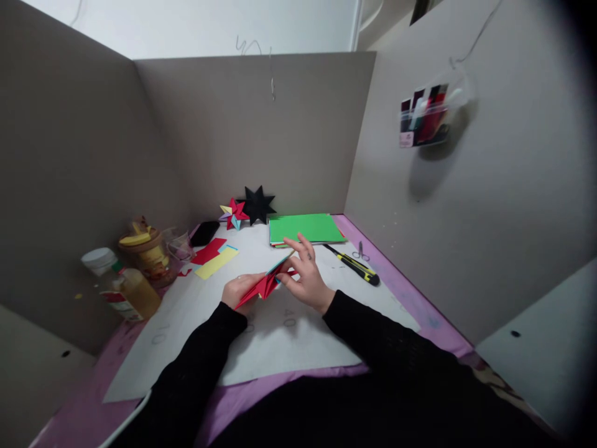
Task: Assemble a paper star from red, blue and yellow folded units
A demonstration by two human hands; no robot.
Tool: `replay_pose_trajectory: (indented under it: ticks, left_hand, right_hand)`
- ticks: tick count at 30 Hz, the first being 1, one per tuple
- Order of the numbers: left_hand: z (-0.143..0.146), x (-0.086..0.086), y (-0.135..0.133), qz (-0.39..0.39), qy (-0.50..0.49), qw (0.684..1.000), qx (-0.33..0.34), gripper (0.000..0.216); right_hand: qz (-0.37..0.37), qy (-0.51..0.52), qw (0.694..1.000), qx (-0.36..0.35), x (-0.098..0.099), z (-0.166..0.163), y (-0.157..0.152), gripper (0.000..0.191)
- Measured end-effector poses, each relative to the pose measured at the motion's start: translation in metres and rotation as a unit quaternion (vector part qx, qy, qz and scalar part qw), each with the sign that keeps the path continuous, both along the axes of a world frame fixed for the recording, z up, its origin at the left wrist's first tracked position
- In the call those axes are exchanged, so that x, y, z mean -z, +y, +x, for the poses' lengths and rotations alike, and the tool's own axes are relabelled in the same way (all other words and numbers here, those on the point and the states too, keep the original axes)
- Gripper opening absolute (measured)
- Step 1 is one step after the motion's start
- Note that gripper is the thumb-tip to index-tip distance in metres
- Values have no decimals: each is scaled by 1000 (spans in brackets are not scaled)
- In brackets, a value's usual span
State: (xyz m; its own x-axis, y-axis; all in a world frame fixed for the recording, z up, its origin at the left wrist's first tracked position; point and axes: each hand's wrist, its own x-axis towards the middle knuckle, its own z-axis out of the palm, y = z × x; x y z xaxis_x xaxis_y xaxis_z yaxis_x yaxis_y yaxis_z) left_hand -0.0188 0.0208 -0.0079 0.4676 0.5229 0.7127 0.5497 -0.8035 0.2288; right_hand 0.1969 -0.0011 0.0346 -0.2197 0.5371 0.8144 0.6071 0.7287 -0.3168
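My left hand (pixel 240 288) and my right hand (pixel 306 274) both pinch a folded red paper piece (pixel 261 287) with a light blue strip at its upper edge, just above the white sheet (pixel 280 342) on the table. The left hand grips the paper's left end with curled fingers. On the right end, my right thumb and lower fingers press the paper while the upper fingers are spread. Black sleeves cover both arms.
A stack of green paper (pixel 305 228) lies behind the hands, with a yellow-black utility knife (pixel 354 266) and small scissors (pixel 360 252) to its right. Red and yellow paper pieces (pixel 213 257), a phone (pixel 204 233), paper stars (pixel 247 208), and jars and a glue bottle (pixel 135 289) sit at left. Cardboard walls enclose the table.
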Motion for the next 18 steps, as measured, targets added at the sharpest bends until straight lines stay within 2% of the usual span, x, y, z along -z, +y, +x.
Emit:
replay_pose_trajectory:
  ticks: [8, 13, 16, 18]
  left_hand:
    - [10, -5, -4, -102, -89, 990, 29, 25]
    - [12, -6, -5, -173, -149, 972, 49, 26]
    - [10, -3, -4, -178, -156, 970, 46, 26]
    - [9, -1, -3, -167, -138, 976, 35, 26]
  right_hand:
    - [16, -15, 999, -43, 6, -3, -1, 19]
    - [47, -39, 996, -58, 7, 2, 1, 15]
    - [53, -52, 996, -46, 7, 2, 1, 5]
    - [39, -62, 997, -35, 5, 0, 0, 6]
